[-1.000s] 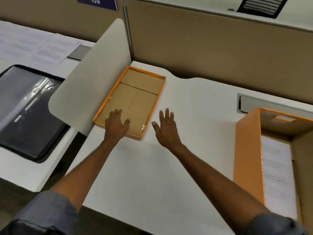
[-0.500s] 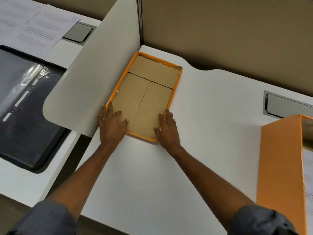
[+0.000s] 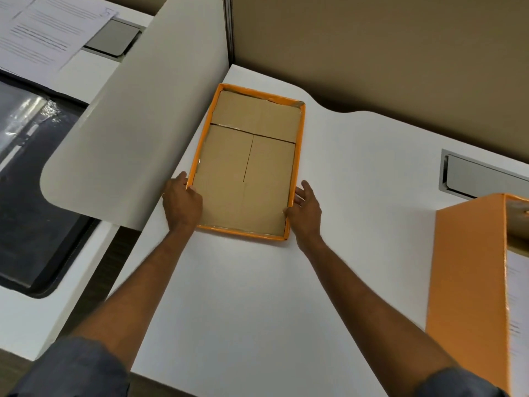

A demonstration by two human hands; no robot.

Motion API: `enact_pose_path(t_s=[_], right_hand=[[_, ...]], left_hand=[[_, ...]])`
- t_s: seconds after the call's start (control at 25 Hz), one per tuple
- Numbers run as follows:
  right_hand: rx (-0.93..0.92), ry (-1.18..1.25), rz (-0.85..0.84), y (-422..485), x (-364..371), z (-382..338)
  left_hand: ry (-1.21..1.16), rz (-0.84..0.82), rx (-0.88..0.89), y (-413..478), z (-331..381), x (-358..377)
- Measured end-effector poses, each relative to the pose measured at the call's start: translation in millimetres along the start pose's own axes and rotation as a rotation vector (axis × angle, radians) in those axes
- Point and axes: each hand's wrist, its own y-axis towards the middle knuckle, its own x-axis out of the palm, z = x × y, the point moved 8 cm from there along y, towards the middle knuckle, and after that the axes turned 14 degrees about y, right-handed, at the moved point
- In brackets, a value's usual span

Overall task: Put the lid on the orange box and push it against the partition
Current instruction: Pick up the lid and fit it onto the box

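The orange lid (image 3: 246,164) lies upside down on the white desk (image 3: 257,296), its brown cardboard inside facing up, in the corner next to the white side partition (image 3: 137,116). My left hand (image 3: 181,203) grips its left rim near the front corner, thumb over the edge. On the opposite side my right hand (image 3: 305,209) holds the right rim by the front corner. The open orange box (image 3: 469,290) stands at the right edge of the view, with printed paper inside.
A tan back partition (image 3: 386,58) runs behind the desk. A grey cable slot (image 3: 481,179) sits in the desk at right. Beyond the side partition, the neighbouring desk holds papers (image 3: 48,32) and a black folder in plastic (image 3: 34,179).
Both hands slid from the lid's front end to its two long sides and closed on the rims. The view has tipped down and closer.
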Motion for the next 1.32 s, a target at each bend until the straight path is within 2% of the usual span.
enact_pose_path(t_s=[0.2,0.44,0.72,0.96,1.08,1.28,1.32], right_hand=[[-0.001,0.116,-0.049,-7.0,-32.5,-10.0],[0.008,0.343,-0.165,-25.4,-93.1,-27.5],[-0.095,0.466,-0.095,-81.0,-204.1,-51.7],[-0.249,0.600,-0.113,-155.8,-318.8,-83.8],[-0.317,0.584,-0.053,-191.5,-386.8,-85.3],[-0.294,0.733,0.017,-239.6,-481.5,-60.8],[-0.277,0.766,0.025,-247.2,-496.5,-56.5]], left_hand=[[-0.162,0.050,-0.061,-28.2,12.3,-2.1],[-0.232,0.010,-0.015,-76.1,47.5,-7.1],[-0.334,-0.093,0.051,-164.1,121.7,-15.1],[-0.365,-0.081,0.192,-272.2,189.9,-17.6],[-0.398,-0.086,0.275,-332.6,227.7,-14.8],[-0.339,-0.133,0.460,-421.5,285.7,-9.5],[-0.256,-0.077,0.552,-443.1,297.8,-14.2]])
